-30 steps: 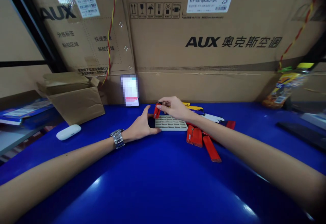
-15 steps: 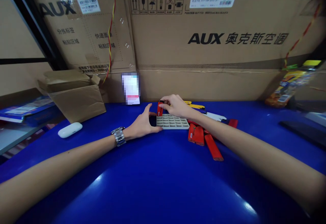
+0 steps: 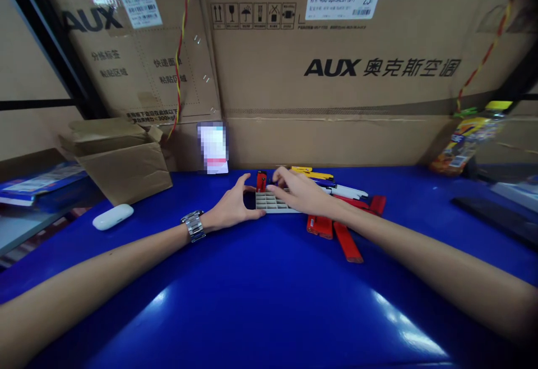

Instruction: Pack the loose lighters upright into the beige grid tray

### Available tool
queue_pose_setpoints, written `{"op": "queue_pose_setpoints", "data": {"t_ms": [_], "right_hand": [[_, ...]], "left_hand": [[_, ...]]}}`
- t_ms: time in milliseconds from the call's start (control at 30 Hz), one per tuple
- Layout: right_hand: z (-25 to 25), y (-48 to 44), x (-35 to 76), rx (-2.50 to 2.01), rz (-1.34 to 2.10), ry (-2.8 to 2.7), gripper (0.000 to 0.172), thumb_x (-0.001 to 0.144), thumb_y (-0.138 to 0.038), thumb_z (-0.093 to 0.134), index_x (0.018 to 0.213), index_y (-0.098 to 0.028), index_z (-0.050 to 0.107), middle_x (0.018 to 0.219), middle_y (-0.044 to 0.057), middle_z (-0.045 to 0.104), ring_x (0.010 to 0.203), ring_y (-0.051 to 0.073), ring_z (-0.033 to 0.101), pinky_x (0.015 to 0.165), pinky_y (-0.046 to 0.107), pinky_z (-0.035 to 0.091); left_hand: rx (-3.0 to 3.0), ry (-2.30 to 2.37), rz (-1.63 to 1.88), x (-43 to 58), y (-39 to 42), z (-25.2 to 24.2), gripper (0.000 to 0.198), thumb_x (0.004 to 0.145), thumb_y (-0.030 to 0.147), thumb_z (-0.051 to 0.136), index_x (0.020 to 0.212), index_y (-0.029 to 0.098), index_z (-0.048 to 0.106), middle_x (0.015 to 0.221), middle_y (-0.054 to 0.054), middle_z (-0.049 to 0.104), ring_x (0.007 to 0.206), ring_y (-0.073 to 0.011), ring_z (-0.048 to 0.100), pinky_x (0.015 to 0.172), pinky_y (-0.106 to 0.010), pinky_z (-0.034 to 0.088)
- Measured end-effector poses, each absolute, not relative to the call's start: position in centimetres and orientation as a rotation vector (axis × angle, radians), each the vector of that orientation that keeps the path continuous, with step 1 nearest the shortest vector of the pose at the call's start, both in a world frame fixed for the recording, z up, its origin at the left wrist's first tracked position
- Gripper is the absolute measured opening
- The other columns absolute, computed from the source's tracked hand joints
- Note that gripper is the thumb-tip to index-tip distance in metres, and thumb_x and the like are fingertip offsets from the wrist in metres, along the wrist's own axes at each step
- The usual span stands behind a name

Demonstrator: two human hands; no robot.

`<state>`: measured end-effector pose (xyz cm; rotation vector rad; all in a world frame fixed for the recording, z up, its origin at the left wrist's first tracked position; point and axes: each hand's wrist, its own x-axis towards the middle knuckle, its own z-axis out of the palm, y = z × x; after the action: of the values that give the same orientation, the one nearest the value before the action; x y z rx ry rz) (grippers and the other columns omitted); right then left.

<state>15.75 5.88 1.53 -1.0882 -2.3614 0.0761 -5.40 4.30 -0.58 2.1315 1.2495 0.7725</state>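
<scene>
A pale grid tray (image 3: pixel 273 203) with small compartments lies on the blue table. My left hand (image 3: pixel 233 201) grips its left end, thumb at the front corner and fingers curving round behind; the index finger points up. A small red block-like piece with a dark top (image 3: pixel 261 182) stands upright in the tray's back left compartment. My right hand (image 3: pixel 300 191) is over the tray's right part, beside the red piece but apart from it, fingers loosely bent with a gap between thumb and forefinger. Nothing shows in it. Flat red pieces (image 3: pixel 320 226) lie at the tray's right.
Yellow pens (image 3: pixel 315 174) and white pens (image 3: pixel 348 191) lie behind my right wrist. A white oval case (image 3: pixel 113 217), an open carton (image 3: pixel 126 173) and a phone (image 3: pixel 213 148) stand to the left. A bottle (image 3: pixel 466 142) is far right. Large cardboard (image 3: pixel 260 89) walls the back.
My right hand has let go of the red piece, which now stands in the tray, and moved slightly right. My left hand stays on the tray. The view has shifted a little.
</scene>
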Motion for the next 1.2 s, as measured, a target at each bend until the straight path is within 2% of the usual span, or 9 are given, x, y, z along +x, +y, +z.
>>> {"op": "queue_pose_setpoints", "data": {"t_ms": [67, 133, 233, 400, 567, 700, 833, 1033, 1200], "right_hand": [[2.2, 4.2, 17.2, -1.137, -0.082, -2.302, 0.026, 0.089, -0.043, 0.042, 0.089, -0.018, 0.050, 0.085, 0.008, 0.062, 0.077, 0.019, 0.055, 0.063, 0.030, 0.037], [3.0, 2.7, 18.9, -1.273, -0.164, -2.323, 0.026, 0.087, -0.042, 0.043, 0.079, -0.019, 0.051, 0.075, 0.006, 0.060, 0.066, 0.017, 0.052, 0.058, 0.029, 0.035], [4.0, 0.7, 21.0, -1.578, -0.196, -2.450, 0.035, 0.083, -0.049, 0.046, 0.063, -0.020, 0.051, 0.057, 0.002, 0.053, 0.047, 0.013, 0.041, 0.048, 0.027, 0.026], [3.1, -2.1, 23.2, -1.810, -0.218, -2.466, 0.040, 0.075, -0.052, 0.053, 0.050, -0.021, 0.052, 0.050, 0.003, 0.048, 0.041, 0.012, 0.035, 0.044, 0.027, 0.017], [1.1, -3.2, 24.7, -1.832, -0.097, -2.438, 0.036, 0.075, -0.053, 0.053, 0.055, -0.022, 0.050, 0.053, 0.003, 0.050, 0.043, 0.014, 0.040, 0.045, 0.029, 0.021], [1.1, -3.1, 25.1, -1.864, 0.014, -2.443, 0.022, 0.070, -0.037, 0.056, 0.056, -0.023, 0.046, 0.053, 0.002, 0.051, 0.043, 0.014, 0.041, 0.045, 0.029, 0.024], [2.0, -3.1, 24.9, -1.936, -0.017, -2.357, 0.026, 0.063, -0.030, 0.058, 0.049, -0.024, 0.037, 0.048, 0.002, 0.048, 0.042, 0.014, 0.042, 0.043, 0.029, 0.025], [4.3, -2.5, 24.1, -1.727, 0.710, -2.211, 0.005, 0.066, -0.022, 0.051, 0.063, -0.023, 0.047, 0.046, -0.002, 0.054, 0.036, 0.013, 0.052, 0.035, 0.024, 0.034], [4.8, 0.3, 20.4, -1.251, 0.861, -2.031, 0.007, 0.063, -0.018, 0.054, 0.067, -0.022, 0.049, 0.052, -0.001, 0.058, 0.046, 0.014, 0.054, 0.044, 0.027, 0.042]], "left_hand": [[2.132, 1.248, 0.780, -5.4, 4.3, -0.5, 0.100, 0.064, 0.041, 0.072, 0.141, 0.013, 0.015, 0.125, -0.018, 0.055, 0.118, -0.0318, 0.050, 0.103, -0.050, 0.033], [2.128, 1.250, 0.776, -5.3, 4.3, -0.5, 0.100, 0.063, 0.042, 0.072, 0.141, 0.012, 0.015, 0.125, -0.018, 0.054, 0.119, -0.0316, 0.049, 0.104, -0.050, 0.032], [2.107, 1.257, 0.754, -5.3, 4.2, -0.3, 0.098, 0.063, 0.040, 0.072, 0.140, 0.012, 0.018, 0.126, -0.019, 0.054, 0.120, -0.0319, 0.049, 0.104, -0.050, 0.032], [2.120, 1.254, 0.742, -5.4, 4.2, -0.3, 0.096, 0.064, 0.041, 0.071, 0.140, 0.013, 0.020, 0.128, -0.018, 0.053, 0.121, -0.0319, 0.047, 0.105, -0.051, 0.031], [2.149, 1.269, 0.744, -5.5, 4.3, -0.4, 0.094, 0.064, 0.044, 0.071, 0.140, 0.014, 0.023, 0.128, -0.017, 0.053, 0.123, -0.0342, 0.045, 0.103, -0.053, 0.032], [2.152, 1.285, 0.734, -5.4, 4.4, -0.5, 0.095, 0.065, 0.044, 0.070, 0.140, 0.012, 0.021, 0.128, -0.018, 0.053, 0.122, -0.0334, 0.046, 0.104, -0.051, 0.032], [2.157, 1.284, 0.733, -5.4, 4.4, -0.6, 0.097, 0.065, 0.046, 0.070, 0.140, 0.010, 0.020, 0.129, -0.017, 0.052, 0.122, -0.0322, 0.046, 0.105, -0.050, 0.032], [2.152, 1.246, 0.738, -5.5, 4.3, -0.5, 0.092, 0.066, 0.044, 0.070, 0.139, 0.012, 0.023, 0.128, -0.018, 0.052, 0.121, -0.0314, 0.047, 0.104, -0.049, 0.033], [2.182, 1.256, 0.750, -5.5, 4.3, -0.5, 0.090, 0.066, 0.044, 0.070, 0.138, 0.013, 0.025, 0.127, -0.017, 0.053, 0.122, -0.0322, 0.046, 0.104, -0.051, 0.032]]}}
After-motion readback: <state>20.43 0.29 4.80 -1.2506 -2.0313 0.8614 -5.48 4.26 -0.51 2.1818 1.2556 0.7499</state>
